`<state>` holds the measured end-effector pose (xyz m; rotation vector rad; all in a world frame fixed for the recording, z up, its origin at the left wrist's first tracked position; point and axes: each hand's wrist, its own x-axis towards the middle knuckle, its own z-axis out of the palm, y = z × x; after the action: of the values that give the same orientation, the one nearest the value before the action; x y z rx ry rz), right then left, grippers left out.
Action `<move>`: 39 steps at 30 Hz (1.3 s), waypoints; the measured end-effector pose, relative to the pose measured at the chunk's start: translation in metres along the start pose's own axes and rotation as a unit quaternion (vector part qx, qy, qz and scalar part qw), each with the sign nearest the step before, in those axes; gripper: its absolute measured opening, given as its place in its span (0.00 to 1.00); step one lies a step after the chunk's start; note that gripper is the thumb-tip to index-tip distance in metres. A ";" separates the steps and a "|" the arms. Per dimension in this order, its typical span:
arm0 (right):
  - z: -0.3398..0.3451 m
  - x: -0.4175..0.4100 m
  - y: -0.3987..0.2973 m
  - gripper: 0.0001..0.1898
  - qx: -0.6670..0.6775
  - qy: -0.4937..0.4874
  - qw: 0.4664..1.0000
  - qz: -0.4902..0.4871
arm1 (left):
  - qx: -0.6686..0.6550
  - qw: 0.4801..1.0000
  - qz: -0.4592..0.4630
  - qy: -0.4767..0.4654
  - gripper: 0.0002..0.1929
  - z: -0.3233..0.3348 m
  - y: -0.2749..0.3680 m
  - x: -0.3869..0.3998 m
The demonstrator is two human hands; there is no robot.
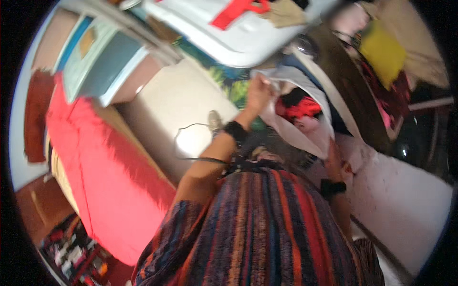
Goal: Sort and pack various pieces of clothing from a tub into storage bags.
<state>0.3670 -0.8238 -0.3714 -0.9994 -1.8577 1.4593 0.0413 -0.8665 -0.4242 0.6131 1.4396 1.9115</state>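
A white cloth or plastic sack (pixel 290 133) hangs with its mouth spread wide in front of me. My left hand (pixel 260 91) is closed around its rim at the far left side. On the near right, my right hand (pixel 333 161) grips the opposite edge; its fingers are partly hidden and blurred. Inside the sack lie red fabric (pixel 304 108), a black piece of cloth (pixel 292 97) and some pale pink material (pixel 307 123). Dark bands circle both of my wrists.
Beyond the sack stands a white plastic table (pixel 229 46) bearing a red cloth strip (pixel 225 18) and a tan fabric piece (pixel 286 13). A bed with a coral-red cover (pixel 107 171) lies at left. A dark wooden edge (pixel 352 82) and yellow cloth (pixel 383 52) are at right.
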 end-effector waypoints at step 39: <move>-0.048 0.096 -0.030 0.20 0.041 0.320 0.942 0.093 | 0.228 0.964 0.066 -0.115 0.15 0.023 0.133 0.043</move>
<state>0.3457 -0.7221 -0.3314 -1.4297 -1.2484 1.1098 -0.0014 -0.8433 -0.2908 1.1320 1.7273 1.5388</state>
